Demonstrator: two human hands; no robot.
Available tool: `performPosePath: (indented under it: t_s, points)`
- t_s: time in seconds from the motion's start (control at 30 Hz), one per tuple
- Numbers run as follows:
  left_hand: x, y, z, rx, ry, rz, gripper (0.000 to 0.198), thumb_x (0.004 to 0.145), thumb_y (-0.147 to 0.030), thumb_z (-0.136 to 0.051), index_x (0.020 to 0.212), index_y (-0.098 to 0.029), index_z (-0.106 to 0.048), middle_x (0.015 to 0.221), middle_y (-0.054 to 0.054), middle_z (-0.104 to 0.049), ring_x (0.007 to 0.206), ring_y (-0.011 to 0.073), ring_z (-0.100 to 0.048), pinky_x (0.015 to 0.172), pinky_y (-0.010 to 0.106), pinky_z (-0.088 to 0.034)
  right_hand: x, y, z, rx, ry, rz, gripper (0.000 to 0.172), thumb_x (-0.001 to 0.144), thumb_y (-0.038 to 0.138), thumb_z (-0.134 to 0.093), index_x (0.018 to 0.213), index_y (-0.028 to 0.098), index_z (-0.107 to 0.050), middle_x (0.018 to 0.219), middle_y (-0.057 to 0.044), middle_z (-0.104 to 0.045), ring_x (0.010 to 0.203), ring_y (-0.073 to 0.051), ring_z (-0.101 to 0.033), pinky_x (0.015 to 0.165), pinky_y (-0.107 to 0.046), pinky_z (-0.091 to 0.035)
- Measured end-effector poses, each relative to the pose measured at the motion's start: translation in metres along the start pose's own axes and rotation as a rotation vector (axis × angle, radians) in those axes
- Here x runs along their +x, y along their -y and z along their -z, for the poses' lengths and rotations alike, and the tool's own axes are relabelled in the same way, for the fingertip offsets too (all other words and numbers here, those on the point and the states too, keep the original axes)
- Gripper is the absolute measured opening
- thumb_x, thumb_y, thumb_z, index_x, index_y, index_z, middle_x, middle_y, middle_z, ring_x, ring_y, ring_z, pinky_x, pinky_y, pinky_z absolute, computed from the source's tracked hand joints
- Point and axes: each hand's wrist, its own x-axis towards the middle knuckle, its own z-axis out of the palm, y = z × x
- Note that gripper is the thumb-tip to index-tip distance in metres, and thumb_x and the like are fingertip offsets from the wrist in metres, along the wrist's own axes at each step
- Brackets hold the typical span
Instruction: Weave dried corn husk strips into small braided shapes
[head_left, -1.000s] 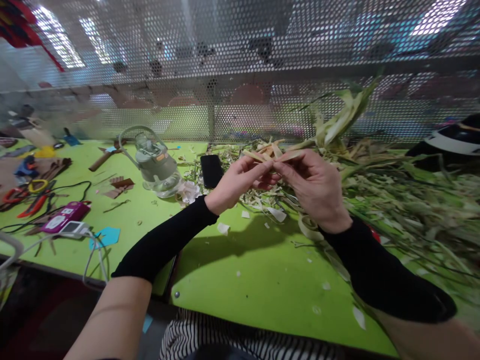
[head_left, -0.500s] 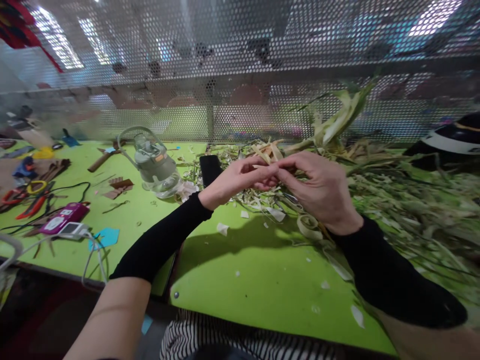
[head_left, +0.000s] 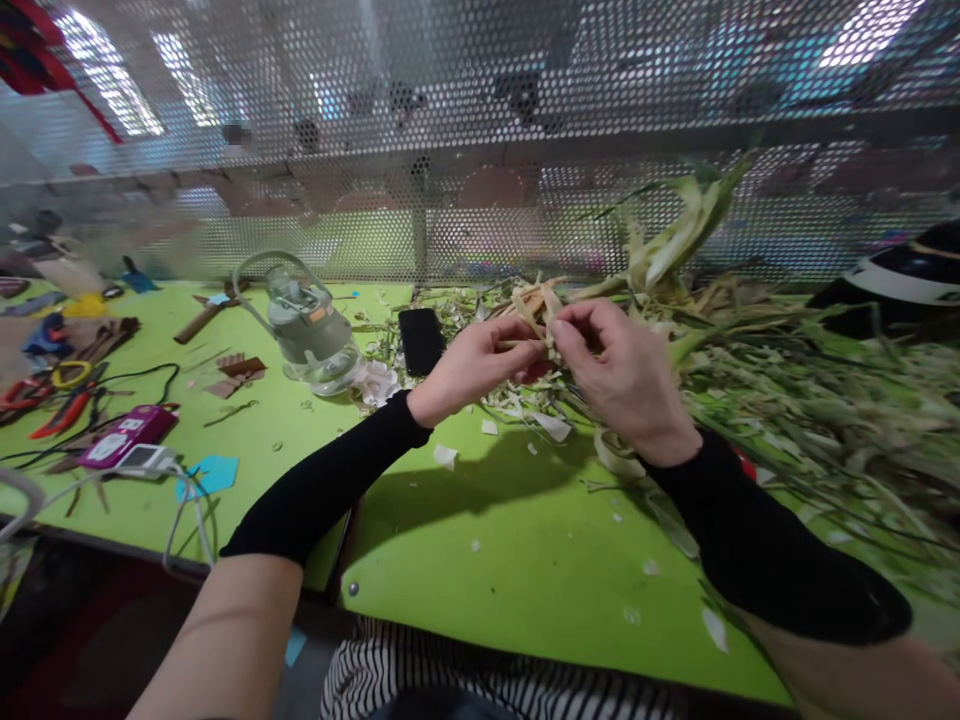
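Observation:
Both my hands are close together above the green table, pinching a pale strip of corn husk [head_left: 549, 350]. My left hand [head_left: 491, 362] is closed, thumb pressed toward the fingers on the strip's left end. Thumb and bent fingers of my right hand [head_left: 619, 370] close on the strip from the other side. Just behind them lies a heap of dry husk pieces [head_left: 536, 300]. Under and around the hands are shredded scraps, with a pale curled strip [head_left: 619, 455] below my right hand. The exact shape of the held piece is partly hidden by my fingers.
A water bottle [head_left: 311, 330] and a black phone [head_left: 421, 342] stand and lie to the left. Farther left are a purple device [head_left: 131, 437] with cables and pliers [head_left: 71, 412]. Corn husks [head_left: 686, 235] and shreds [head_left: 847, 420] cover the right. Perforated metal screen [head_left: 480, 230] rises behind.
My right hand has shifted slightly left and turned, its fingertips now parted a little from my left hand's. My left hand has moved slightly right.

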Motion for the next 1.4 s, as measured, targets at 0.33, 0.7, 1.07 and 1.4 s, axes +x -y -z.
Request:
performPosePath:
  t_s: [0.33, 0.7, 1.07, 1.4]
  points:
    - [-0.005, -0.007, -0.004, 0.09, 0.026, 0.074, 0.007, 0.089, -0.01, -0.063, 0.082, -0.011, -0.062, 0.068, -0.001, -0.065, 0.061, 0.0046, -0.058, 0.066, 0.021, -0.049, 0.001, 0.005, 0.002, -0.013, -0.014, 0.175, 0.015, 0.096, 0.03, -0.062, 0.106, 0.027, -0.074, 0.096, -0.008, -0.072, 0.088, -0.025, -0.067, 0.073, -0.041, -0.056]
    - [-0.008, -0.014, -0.001, 0.093, 0.154, 0.154, 0.008, 0.086, -0.009, -0.062, 0.079, -0.01, -0.065, 0.07, 0.001, -0.068, 0.063, 0.0054, -0.06, 0.068, 0.023, -0.05, 0.003, 0.007, 0.01, 0.118, 0.114, 0.215, 0.006, 0.094, 0.033, -0.071, 0.096, 0.03, -0.076, 0.099, -0.003, -0.079, 0.097, -0.025, -0.069, 0.088, -0.046, -0.054]
    - [-0.008, -0.015, 0.002, -0.042, 0.129, 0.185, 0.007, 0.089, -0.016, -0.067, 0.084, -0.011, -0.064, 0.075, 0.002, -0.071, 0.066, 0.0053, -0.063, 0.072, 0.023, -0.052, 0.002, 0.012, 0.011, 0.221, 0.109, 0.097, 0.006, 0.094, 0.031, -0.066, 0.096, 0.027, -0.07, 0.091, -0.001, -0.075, 0.082, -0.02, -0.069, 0.075, -0.038, -0.058]
    - [-0.009, -0.015, 0.002, -0.02, 0.162, 0.208, 0.003, 0.089, -0.013, -0.066, 0.09, -0.011, -0.068, 0.077, 0.003, -0.073, 0.07, 0.0066, -0.067, 0.073, 0.022, -0.054, 0.008, 0.011, 0.026, 0.082, 0.299, 0.26, 0.015, 0.096, 0.038, -0.064, 0.094, 0.029, -0.076, 0.086, -0.002, -0.077, 0.08, -0.023, -0.068, 0.075, -0.041, -0.054]
